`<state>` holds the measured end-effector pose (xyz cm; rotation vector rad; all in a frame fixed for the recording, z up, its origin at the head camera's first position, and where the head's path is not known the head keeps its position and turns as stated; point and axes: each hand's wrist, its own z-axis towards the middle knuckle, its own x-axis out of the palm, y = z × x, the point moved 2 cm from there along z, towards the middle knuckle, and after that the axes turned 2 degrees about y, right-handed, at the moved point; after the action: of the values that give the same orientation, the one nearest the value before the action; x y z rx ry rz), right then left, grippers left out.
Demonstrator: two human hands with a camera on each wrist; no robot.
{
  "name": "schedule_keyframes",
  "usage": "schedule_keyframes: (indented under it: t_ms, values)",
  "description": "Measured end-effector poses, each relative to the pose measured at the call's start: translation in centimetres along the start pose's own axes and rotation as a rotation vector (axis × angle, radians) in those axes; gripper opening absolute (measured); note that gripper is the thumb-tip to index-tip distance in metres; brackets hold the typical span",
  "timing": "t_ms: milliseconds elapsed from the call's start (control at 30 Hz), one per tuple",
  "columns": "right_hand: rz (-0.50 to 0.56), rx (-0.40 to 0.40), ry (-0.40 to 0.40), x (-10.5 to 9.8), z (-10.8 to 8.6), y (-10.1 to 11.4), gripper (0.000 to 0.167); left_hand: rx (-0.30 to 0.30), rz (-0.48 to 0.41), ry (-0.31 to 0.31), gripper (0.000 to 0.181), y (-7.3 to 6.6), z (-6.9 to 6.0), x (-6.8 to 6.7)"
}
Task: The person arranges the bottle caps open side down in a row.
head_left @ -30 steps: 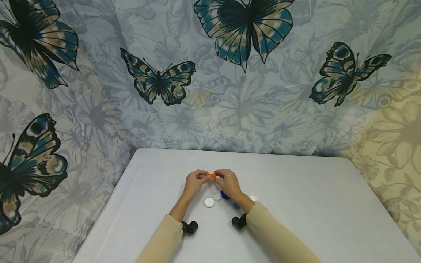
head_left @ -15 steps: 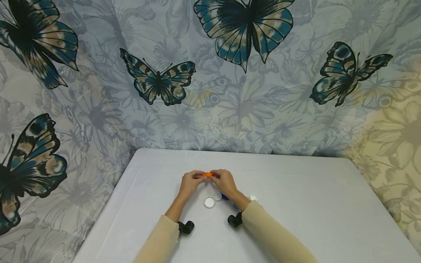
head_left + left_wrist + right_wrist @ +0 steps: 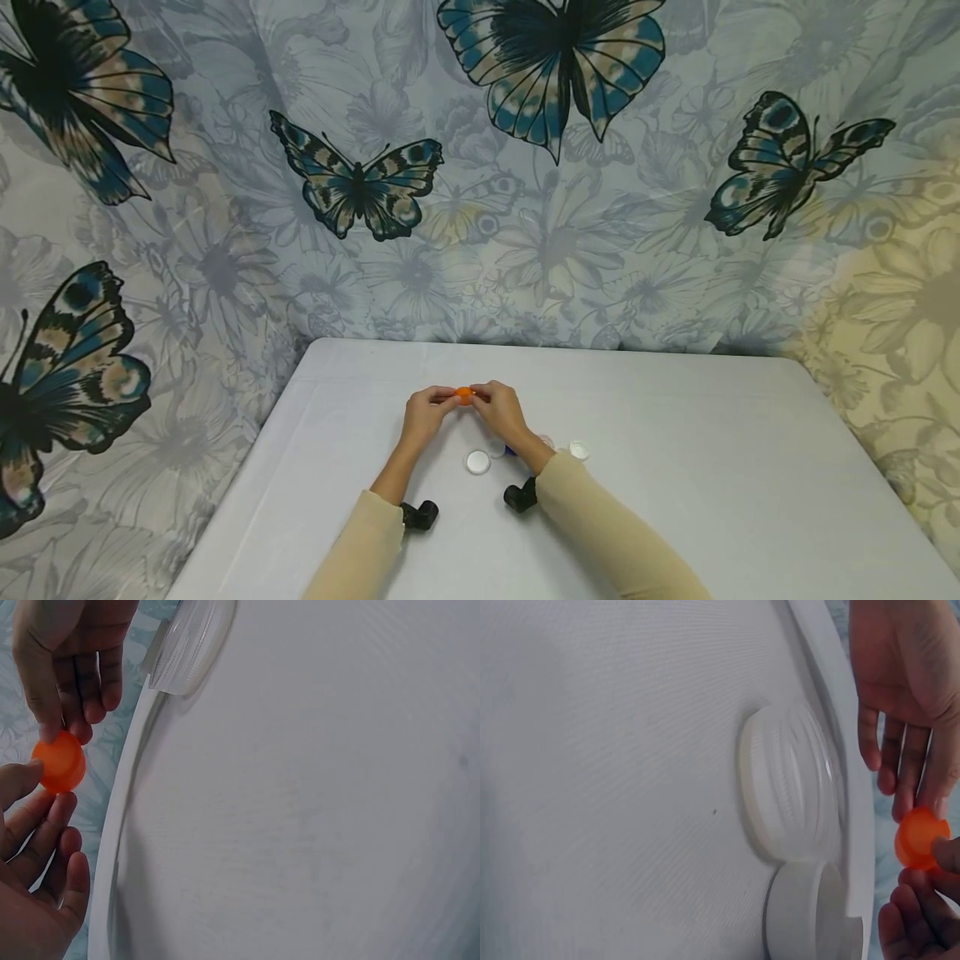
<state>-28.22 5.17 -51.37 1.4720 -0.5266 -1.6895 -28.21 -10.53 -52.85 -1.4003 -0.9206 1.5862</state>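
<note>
Fingers (image 3: 444,391) of the left hand (image 3: 423,414) and right hand (image 3: 502,410) pinch the orange cap (image 3: 464,396) from opposite sides; we see it over the table (image 3: 697,467), beyond a white cap (image 3: 477,462).

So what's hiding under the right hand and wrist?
Seen from above, a pale round lid and a sliver of something blue peek out beside the right hand and wrist. Anything directly beneath is covered.
</note>
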Motion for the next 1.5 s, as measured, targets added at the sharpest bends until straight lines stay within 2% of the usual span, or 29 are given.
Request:
schedule_keyframes:
  t_ms: [367, 533, 700, 933, 1067, 1200, 1500]
  values:
    - [0.091, 0.049, -0.011, 1.3, 0.8, 0.2, 0.022, -0.049, 0.010, -0.025, 0.025, 0.5, 0.4, -0.8]
    - [0.086, 0.058, -0.030, 1.8, 0.7, 0.5, 0.022, -0.057, 0.019, -0.027, 0.024, 0.7, 0.6, -1.1]
    - [0.073, 0.083, -0.007, 2.5, 0.7, 0.7, 0.025, -0.079, 0.041, -0.022, 0.021, 1.0, 0.8, -1.5]
    - [0.025, 0.065, -0.011, 3.6, 0.8, 1.0, 0.025, -0.086, 0.136, -0.030, 0.022, 1.3, 0.8, -2.1]
    - [0.018, 0.058, -0.006, 4.0, 1.0, 1.2, 0.025, -0.118, 0.168, -0.037, 0.022, 1.3, 0.8, -2.4]
    - [0.005, 0.085, 0.012, 4.2, 1.1, 1.2, 0.024, -0.126, 0.198, -0.025, 0.023, 1.3, 1.0, -2.5]
    - [-0.029, 0.125, 0.062, 4.5, 1.2, 1.6, 0.023, -0.101, 0.286, 0.029, 0.021, 1.1, 1.0, -2.4]
